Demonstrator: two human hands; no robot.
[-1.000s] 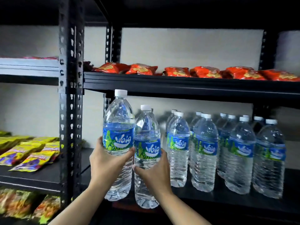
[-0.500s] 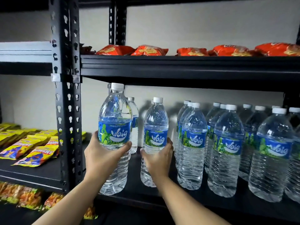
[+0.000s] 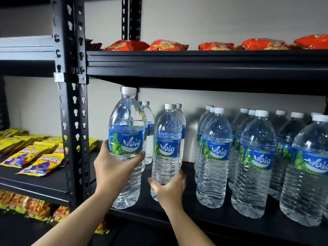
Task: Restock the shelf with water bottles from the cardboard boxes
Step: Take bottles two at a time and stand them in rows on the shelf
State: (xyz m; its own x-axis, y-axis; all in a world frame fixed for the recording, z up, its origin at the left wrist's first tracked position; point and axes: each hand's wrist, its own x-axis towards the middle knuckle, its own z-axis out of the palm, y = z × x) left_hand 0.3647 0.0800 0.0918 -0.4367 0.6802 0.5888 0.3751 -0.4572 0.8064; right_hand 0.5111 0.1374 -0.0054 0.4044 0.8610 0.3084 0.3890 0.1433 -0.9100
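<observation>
My left hand (image 3: pixel 113 167) grips a clear water bottle (image 3: pixel 126 132) with a blue label and white cap, held upright at the left front of the black shelf (image 3: pixel 230 226); its cap sits just under the shelf above. My right hand (image 3: pixel 169 189) grips the lower part of a second bottle (image 3: pixel 166 139), upright on or just above the shelf board. Two more bottles (image 3: pixel 148 121) stand behind them. To the right, rows of the same bottles (image 3: pixel 252 157) fill the shelf.
The upper shelf (image 3: pixel 195 63) carries red snack packs (image 3: pixel 165 45). A black perforated upright (image 3: pixel 74 121) stands left of my left hand. Yellow packets (image 3: pixel 32 155) lie on the neighbouring shelf, more packets below. A gap lies between the right-hand bottle and the rows.
Both hands have carried their bottles forward and deeper onto the shelf. My right hand has slid lower on its bottle. The view has moved closer and shifted left.
</observation>
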